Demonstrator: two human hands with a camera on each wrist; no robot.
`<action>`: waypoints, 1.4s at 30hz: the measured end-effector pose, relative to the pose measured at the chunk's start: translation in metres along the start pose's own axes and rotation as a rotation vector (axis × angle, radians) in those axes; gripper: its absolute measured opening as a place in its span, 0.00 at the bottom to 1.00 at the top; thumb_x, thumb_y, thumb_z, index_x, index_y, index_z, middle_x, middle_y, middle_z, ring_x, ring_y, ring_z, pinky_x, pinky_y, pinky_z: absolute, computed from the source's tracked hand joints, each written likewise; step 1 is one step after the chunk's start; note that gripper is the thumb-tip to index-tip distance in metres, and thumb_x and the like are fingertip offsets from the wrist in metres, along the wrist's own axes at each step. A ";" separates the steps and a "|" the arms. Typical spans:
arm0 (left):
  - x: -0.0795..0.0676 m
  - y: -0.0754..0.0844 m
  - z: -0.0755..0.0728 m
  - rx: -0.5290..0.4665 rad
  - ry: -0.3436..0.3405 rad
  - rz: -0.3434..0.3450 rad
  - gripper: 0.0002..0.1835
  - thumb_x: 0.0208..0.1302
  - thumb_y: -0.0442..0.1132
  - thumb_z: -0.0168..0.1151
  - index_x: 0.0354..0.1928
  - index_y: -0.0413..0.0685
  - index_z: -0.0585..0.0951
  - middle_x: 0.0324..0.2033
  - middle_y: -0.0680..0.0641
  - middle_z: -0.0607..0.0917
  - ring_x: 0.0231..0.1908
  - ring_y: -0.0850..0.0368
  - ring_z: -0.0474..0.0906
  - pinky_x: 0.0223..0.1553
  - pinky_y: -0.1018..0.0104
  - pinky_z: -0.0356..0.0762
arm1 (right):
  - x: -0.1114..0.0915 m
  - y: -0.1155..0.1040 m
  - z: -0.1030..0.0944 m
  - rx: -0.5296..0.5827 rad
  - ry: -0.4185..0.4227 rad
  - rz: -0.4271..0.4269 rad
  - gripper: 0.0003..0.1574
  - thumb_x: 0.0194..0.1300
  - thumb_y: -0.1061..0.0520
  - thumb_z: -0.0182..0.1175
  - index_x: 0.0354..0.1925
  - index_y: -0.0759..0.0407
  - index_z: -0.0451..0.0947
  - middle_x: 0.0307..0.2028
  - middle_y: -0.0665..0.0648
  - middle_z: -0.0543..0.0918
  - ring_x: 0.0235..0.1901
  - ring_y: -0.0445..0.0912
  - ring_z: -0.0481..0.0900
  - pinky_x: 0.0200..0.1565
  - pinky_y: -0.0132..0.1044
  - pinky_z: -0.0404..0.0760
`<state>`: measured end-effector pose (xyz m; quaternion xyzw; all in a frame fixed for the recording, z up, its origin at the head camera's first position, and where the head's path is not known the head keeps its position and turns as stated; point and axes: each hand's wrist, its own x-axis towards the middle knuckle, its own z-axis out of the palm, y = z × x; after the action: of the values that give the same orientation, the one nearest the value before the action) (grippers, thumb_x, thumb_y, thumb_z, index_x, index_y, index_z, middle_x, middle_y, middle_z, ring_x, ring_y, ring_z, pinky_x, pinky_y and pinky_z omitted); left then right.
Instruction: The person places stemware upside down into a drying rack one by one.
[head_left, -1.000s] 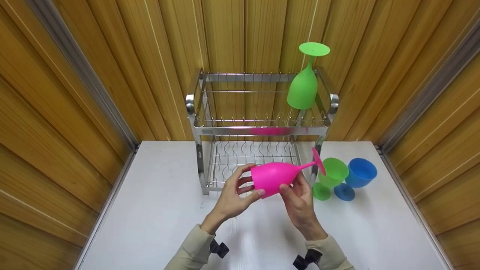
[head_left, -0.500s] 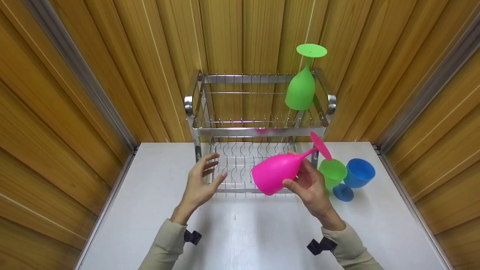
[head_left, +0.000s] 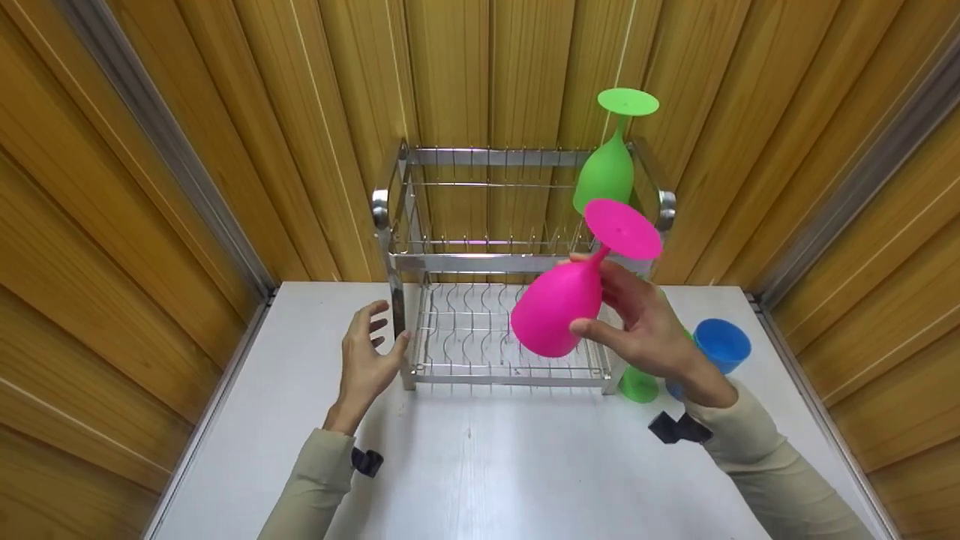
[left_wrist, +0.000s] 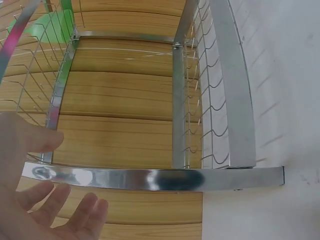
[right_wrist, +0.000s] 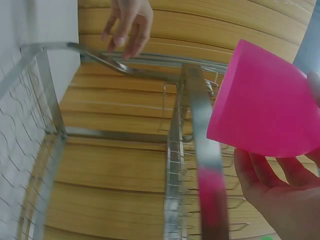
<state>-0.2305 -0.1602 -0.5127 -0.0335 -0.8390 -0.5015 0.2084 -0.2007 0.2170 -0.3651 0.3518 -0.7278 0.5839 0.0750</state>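
My right hand [head_left: 641,322] grips a pink plastic goblet [head_left: 555,311] by its bowl, tilted mouth-down with its round foot up to the right. In the head view the goblet overlaps the front of a two-tier metal dish rack [head_left: 517,262]. The right wrist view shows the pink bowl [right_wrist: 270,105] beside the rack's upper rail, fingers beneath it. My left hand [head_left: 367,367] holds nothing; its fingers are spread and loosely bent near the rack's left post. A green goblet [head_left: 606,172] stands upside down on the rack's upper tier at the right.
Right of the rack, a blue goblet [head_left: 721,345] and another green goblet [head_left: 639,384] stand on the white table [head_left: 480,465], partly hidden by my right hand. Wood-look panels [head_left: 450,67] rise behind the rack and along both sides.
My left hand has let go of the pink goblet and moved left. My right hand has raised the goblet toward the upper tier, tipping it further mouth-down.
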 end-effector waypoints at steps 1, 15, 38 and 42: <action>0.001 -0.002 0.002 0.006 0.001 -0.012 0.33 0.65 0.32 0.74 0.70 0.38 0.74 0.66 0.34 0.79 0.61 0.30 0.82 0.58 0.37 0.87 | 0.005 -0.003 -0.003 -0.012 -0.007 -0.006 0.48 0.62 0.71 0.73 0.77 0.67 0.65 0.69 0.60 0.78 0.66 0.51 0.80 0.61 0.37 0.87; 0.004 -0.026 0.028 -0.005 -0.108 -0.096 0.32 0.70 0.25 0.64 0.74 0.38 0.69 0.60 0.33 0.83 0.51 0.36 0.88 0.53 0.46 0.90 | 0.069 -0.044 -0.045 -0.180 -0.096 -0.006 0.47 0.64 0.70 0.71 0.78 0.57 0.69 0.68 0.57 0.80 0.61 0.50 0.84 0.62 0.33 0.86; 0.000 -0.035 0.034 0.006 -0.095 -0.123 0.32 0.71 0.25 0.63 0.75 0.47 0.73 0.56 0.37 0.89 0.47 0.36 0.91 0.50 0.45 0.91 | 0.163 -0.011 -0.044 -0.246 0.175 0.253 0.46 0.66 0.58 0.74 0.77 0.56 0.68 0.69 0.61 0.79 0.65 0.56 0.80 0.68 0.54 0.81; 0.002 -0.036 0.033 -0.008 -0.092 -0.119 0.32 0.71 0.25 0.63 0.75 0.48 0.73 0.56 0.38 0.90 0.49 0.35 0.91 0.53 0.43 0.90 | 0.171 0.014 -0.038 -0.278 0.198 0.288 0.49 0.67 0.58 0.73 0.80 0.60 0.63 0.71 0.64 0.76 0.67 0.59 0.79 0.69 0.55 0.80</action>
<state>-0.2522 -0.1499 -0.5560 -0.0074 -0.8463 -0.5142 0.1391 -0.3476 0.1800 -0.2751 0.1715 -0.8332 0.5142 0.1097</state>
